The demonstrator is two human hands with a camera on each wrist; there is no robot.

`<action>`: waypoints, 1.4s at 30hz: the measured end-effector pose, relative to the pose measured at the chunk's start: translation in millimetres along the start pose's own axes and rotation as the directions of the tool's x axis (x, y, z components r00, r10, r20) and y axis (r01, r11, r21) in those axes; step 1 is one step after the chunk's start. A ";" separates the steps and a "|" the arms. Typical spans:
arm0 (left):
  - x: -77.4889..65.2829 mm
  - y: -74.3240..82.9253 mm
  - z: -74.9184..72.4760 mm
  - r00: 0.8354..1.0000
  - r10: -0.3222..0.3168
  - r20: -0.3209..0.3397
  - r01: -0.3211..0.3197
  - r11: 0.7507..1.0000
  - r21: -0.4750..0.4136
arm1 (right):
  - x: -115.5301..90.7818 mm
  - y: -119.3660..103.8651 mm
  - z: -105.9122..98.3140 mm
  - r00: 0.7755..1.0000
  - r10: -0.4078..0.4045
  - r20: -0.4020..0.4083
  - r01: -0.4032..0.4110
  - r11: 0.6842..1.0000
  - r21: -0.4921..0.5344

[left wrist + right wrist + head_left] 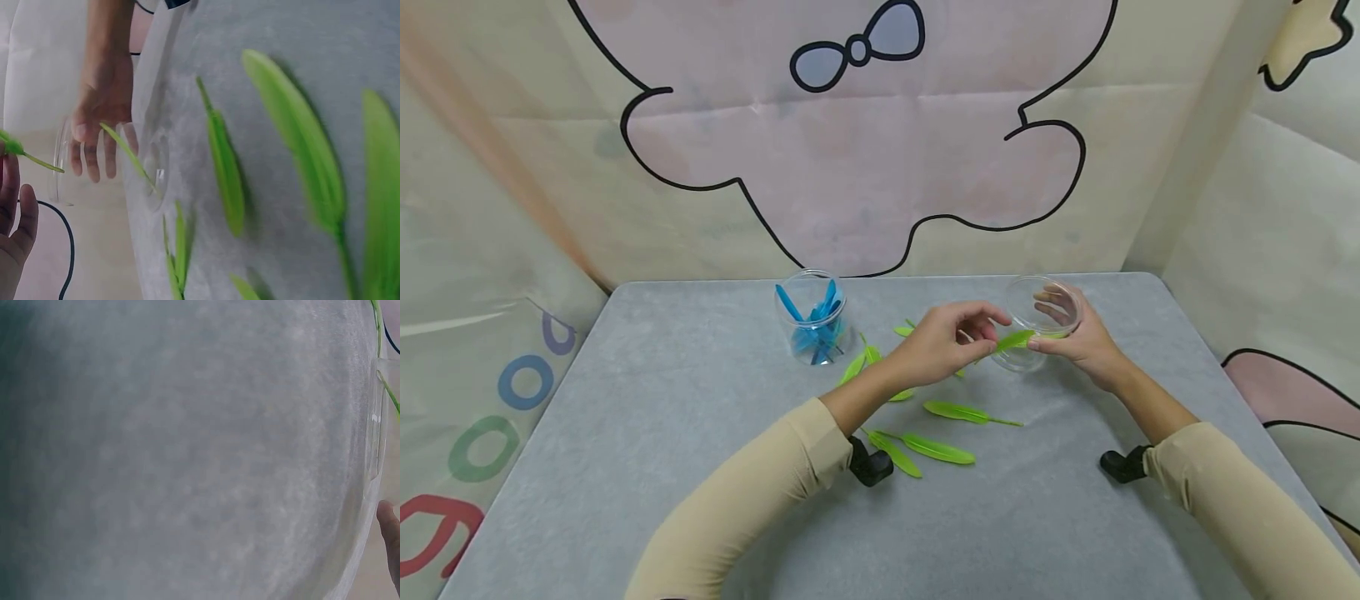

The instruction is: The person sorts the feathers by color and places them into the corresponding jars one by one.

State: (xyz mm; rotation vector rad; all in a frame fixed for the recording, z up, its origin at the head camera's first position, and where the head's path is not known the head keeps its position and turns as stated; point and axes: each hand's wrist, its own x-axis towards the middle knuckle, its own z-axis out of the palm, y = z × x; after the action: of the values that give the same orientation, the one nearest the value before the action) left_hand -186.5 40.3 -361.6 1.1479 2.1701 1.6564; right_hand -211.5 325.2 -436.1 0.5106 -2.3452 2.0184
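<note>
My left hand (943, 342) pinches a green feather (12, 145) at the left side of a clear plastic jar (1021, 360). The feather's bare quill points toward the jar's rim in the left wrist view. My right hand (1086, 342) holds the jar from its right side, thumb in front and fingers behind. Another green feather (128, 150) stands slanted inside the jar. In the right wrist view, only a fingertip (389, 528) and the edge of the jar (375, 437) show at the right.
Several green feathers lie on the grey tabletop (700, 400), among them one feather (958, 411) in front of the jar and another (936, 450) nearer. A second clear jar (801, 333) with blue feathers (827, 312) stands at the back left. A printed cloth wall (962, 167) rises behind.
</note>
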 end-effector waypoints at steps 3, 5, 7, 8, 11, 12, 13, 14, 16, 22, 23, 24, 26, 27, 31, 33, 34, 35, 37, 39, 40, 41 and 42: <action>8.3 1.5 -0.1 0.999 -0.002 -0.040 0.002 1.000 0.006 | -0.7 0.5 -0.1 1.000 0.007 -0.002 -0.007 1.000 -0.028; 13.9 2.6 0.3 0.998 -0.002 -0.064 0.002 1.000 0.009 | -0.8 0.2 0.4 1.000 0.022 -0.012 -0.022 0.999 -0.040; 19.3 4.0 0.9 0.996 -0.002 -0.088 0.003 1.000 0.005 | -0.7 0.0 0.7 0.999 0.035 -0.021 -0.036 0.998 -0.050; 22.0 4.3 1.2 0.995 -0.002 -0.098 0.003 1.000 0.008 | -0.5 -0.2 1.0 0.999 0.040 -0.025 -0.041 0.998 -0.050; 29.2 5.3 1.4 0.992 0.001 -0.126 0.001 1.000 0.013 | 0.0 -0.2 1.7 0.999 0.029 -0.020 -0.030 0.998 -0.048; 31.3 5.4 1.4 0.991 0.005 -0.135 -0.003 1.000 0.013 | 0.2 -0.1 1.8 1.000 0.021 -0.014 -0.022 0.999 -0.048; 33.7 5.6 1.5 0.990 0.010 -0.143 -0.008 1.000 0.014 | 0.2 -0.1 1.7 1.000 0.016 -0.011 -0.017 0.999 -0.049; 36.1 5.8 1.6 0.988 0.013 -0.151 -0.011 1.000 0.017 | 0.4 0.0 1.5 1.000 0.009 -0.006 -0.009 0.999 -0.050; 40.4 6.9 2.1 0.986 0.019 -0.165 -0.016 1.000 0.021 | 0.4 -0.3 1.3 1.000 0.000 0.000 0.000 0.999 -0.049; 56.6 7.4 5.5 0.982 0.013 -0.189 -0.008 1.000 0.028 | 1.0 0.0 -0.6 1.000 -0.005 0.007 0.005 1.000 -0.021; 59.2 7.2 6.1 0.981 0.015 -0.195 -0.009 1.000 0.028 | 1.1 0.4 -1.1 1.000 -0.005 0.007 0.005 1.000 -0.020; 61.7 6.8 6.9 0.979 0.018 -0.203 -0.013 1.000 0.027 | 1.3 0.8 -1.4 1.000 -0.005 0.008 0.005 1.000 -0.027; 66.1 6.2 8.3 0.976 0.025 -0.216 -0.022 1.000 0.017 | 1.8 1.9 -1.9 1.000 -0.003 0.007 0.003 0.999 -0.032; 68.0 5.8 8.8 0.975 0.028 -0.223 -0.026 1.000 0.011 | 2.0 2.3 -2.1 1.000 -0.003 0.008 0.003 0.999 -0.033; 75.2 5.5 10.0 0.972 0.023 -0.235 -0.023 1.000 0.001 | 2.4 2.6 -2.1 1.000 0.005 0.012 -0.004 0.999 -0.046; 78.1 4.9 11.0 0.969 0.016 -0.245 -0.016 1.000 0.002 | 2.5 1.6 -1.8 1.000 0.009 0.016 -0.009 0.999 -0.041; 79.1 4.3 11.4 0.968 0.016 -0.250 -0.016 1.000 0.003 | 2.6 1.1 -1.5 1.000 0.014 0.018 -0.013 0.999 -0.045; 79.8 3.1 12.1 0.966 0.020 -0.258 -0.021 1.000 -0.001 | 2.8 0.6 -1.4 1.000 0.018 0.018 -0.017 0.999 -0.045; 80.9 0.5 14.2 0.961 0.027 -0.277 -0.033 0.999 -0.019 | 3.0 0.4 -1.2 1.000 0.023 0.018 -0.022 0.999 -0.048; 81.1 -1.6 15.9 0.957 0.026 -0.290 -0.036 0.999 -0.028 | 3.0 0.6 -1.2 0.999 0.027 0.017 -0.026 0.998 -0.053; 81.3 -2.5 16.9 0.955 0.023 -0.297 -0.034 0.999 -0.033 | 3.0 1.0 -1.3 0.999 0.029 0.016 -0.028 0.998 -0.055; 81.6 -3.4 18.1 0.952 0.020 -0.305 -0.034 0.999 -0.039 | 2.9 1.3 -1.5 0.999 0.029 0.015 -0.029 0.998 -0.052; 82.0 -4.2 19.2 0.950 0.019 -0.312 -0.035 0.998 -0.046 | 2.7 1.4 -1.5 0.999 0.030 0.014 -0.029 0.998 -0.050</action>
State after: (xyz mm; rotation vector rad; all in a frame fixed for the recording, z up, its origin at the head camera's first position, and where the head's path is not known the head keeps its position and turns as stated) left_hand -233.8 108.6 -347.7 0.9593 2.2824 2.0119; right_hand -214.7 326.1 -436.6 0.4939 -2.4184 1.9695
